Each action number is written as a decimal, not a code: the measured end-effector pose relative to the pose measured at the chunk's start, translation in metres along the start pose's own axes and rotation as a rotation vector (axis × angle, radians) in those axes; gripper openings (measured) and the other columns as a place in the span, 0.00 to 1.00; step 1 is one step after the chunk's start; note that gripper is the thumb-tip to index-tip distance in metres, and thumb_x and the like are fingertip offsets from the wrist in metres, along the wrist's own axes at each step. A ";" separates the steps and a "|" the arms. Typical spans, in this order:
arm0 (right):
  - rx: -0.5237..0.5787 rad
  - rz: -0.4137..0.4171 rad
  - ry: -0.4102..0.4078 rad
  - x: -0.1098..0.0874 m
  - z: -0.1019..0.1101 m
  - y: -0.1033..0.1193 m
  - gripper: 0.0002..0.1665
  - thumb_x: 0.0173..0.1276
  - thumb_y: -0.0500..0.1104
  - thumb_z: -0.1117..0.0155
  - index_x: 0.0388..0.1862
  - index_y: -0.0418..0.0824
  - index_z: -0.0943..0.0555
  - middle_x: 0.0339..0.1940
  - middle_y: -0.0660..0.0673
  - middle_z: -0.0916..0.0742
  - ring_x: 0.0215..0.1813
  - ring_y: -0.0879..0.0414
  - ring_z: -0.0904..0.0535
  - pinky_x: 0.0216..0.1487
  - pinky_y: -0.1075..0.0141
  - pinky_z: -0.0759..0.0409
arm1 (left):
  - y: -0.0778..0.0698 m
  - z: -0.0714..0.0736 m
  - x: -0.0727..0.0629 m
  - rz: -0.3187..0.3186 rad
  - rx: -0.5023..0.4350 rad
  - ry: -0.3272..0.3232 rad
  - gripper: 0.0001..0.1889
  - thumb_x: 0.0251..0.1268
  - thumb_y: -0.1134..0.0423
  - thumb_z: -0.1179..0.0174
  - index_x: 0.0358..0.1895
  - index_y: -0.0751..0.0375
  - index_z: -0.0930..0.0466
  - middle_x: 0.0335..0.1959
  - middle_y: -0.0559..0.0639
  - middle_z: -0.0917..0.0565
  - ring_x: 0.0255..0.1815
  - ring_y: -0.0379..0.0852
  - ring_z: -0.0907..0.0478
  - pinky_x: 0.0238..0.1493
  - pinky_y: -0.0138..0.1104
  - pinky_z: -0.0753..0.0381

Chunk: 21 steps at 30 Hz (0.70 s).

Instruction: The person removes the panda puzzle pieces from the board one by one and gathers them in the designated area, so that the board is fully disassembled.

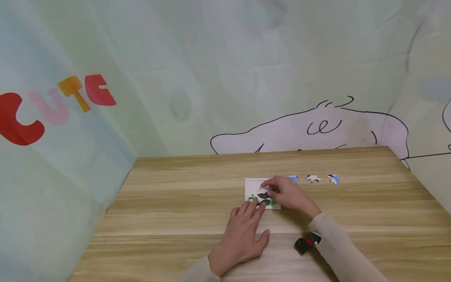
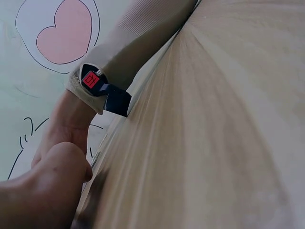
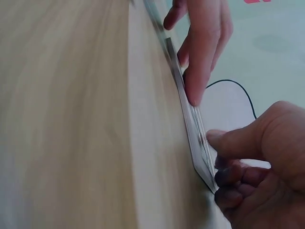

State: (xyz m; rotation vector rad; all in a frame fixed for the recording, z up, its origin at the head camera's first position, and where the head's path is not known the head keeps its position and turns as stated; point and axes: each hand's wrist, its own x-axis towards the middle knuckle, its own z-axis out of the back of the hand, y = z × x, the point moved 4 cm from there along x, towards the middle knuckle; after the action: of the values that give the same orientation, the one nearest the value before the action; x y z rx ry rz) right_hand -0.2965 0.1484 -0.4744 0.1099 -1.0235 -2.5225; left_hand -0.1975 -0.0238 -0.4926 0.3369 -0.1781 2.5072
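Observation:
A small white picture board (image 1: 251, 184) with a black-and-white panda on something green lies on the wooden table. My left hand (image 1: 243, 231) holds it down, with spread fingertips pressing along its near edge. From the right, my right hand (image 1: 287, 194) reaches over the board, its thumb and index finger bent around a small, mostly white puzzle piece (image 1: 261, 190) at the panda's upper part. The fingers partly cover this piece. In the right wrist view the board (image 3: 188, 119) appears edge-on, with the right hand (image 3: 267, 162) at its end and the left hand (image 3: 205, 43) beyond.
Three loose puzzle pieces lie in a row beyond the right hand: a blue one (image 1: 294, 179) partly hidden by it, a panda-face one (image 1: 312, 179) and a blue-and-white one (image 1: 332, 179). A black wrist device (image 1: 307, 243) hangs at the right cuff. A printed curtain (image 1: 211, 78) borders the table.

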 end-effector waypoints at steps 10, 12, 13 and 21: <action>-0.068 0.028 -0.019 0.003 -0.007 0.001 0.19 0.71 0.28 0.36 0.59 0.38 0.12 0.33 0.48 0.17 0.36 0.58 0.26 0.41 0.66 0.27 | 0.000 -0.002 -0.002 0.009 0.007 0.033 0.37 0.73 0.39 0.45 0.81 0.52 0.30 0.76 0.53 0.23 0.77 0.52 0.28 0.67 0.48 0.25; -0.058 0.003 -0.015 0.004 -0.008 0.001 0.19 0.72 0.29 0.36 0.58 0.39 0.13 0.34 0.48 0.17 0.36 0.58 0.26 0.42 0.65 0.26 | 0.000 -0.001 -0.003 0.008 0.008 0.030 0.37 0.74 0.39 0.46 0.80 0.52 0.29 0.76 0.53 0.23 0.76 0.52 0.28 0.66 0.49 0.25; -0.048 -0.009 -0.014 0.004 -0.008 0.001 0.19 0.72 0.29 0.36 0.58 0.40 0.13 0.35 0.47 0.17 0.36 0.58 0.26 0.42 0.65 0.26 | 0.000 -0.001 -0.003 0.008 0.007 0.030 0.37 0.74 0.39 0.46 0.81 0.52 0.29 0.76 0.53 0.23 0.76 0.52 0.28 0.66 0.49 0.25; 0.018 -0.059 -0.029 0.003 -0.005 0.001 0.18 0.73 0.31 0.35 0.59 0.42 0.16 0.38 0.45 0.17 0.35 0.56 0.26 0.39 0.64 0.27 | 0.001 -0.001 -0.001 -0.004 0.012 0.003 0.37 0.73 0.39 0.44 0.80 0.52 0.28 0.76 0.53 0.23 0.76 0.52 0.28 0.65 0.48 0.24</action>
State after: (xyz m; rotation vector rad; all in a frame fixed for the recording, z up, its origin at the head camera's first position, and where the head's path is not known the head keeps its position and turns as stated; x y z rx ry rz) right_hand -0.2973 0.1430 -0.4770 0.1113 -1.0699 -2.5753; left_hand -0.1976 -0.0251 -0.4941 0.3377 -0.1605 2.5055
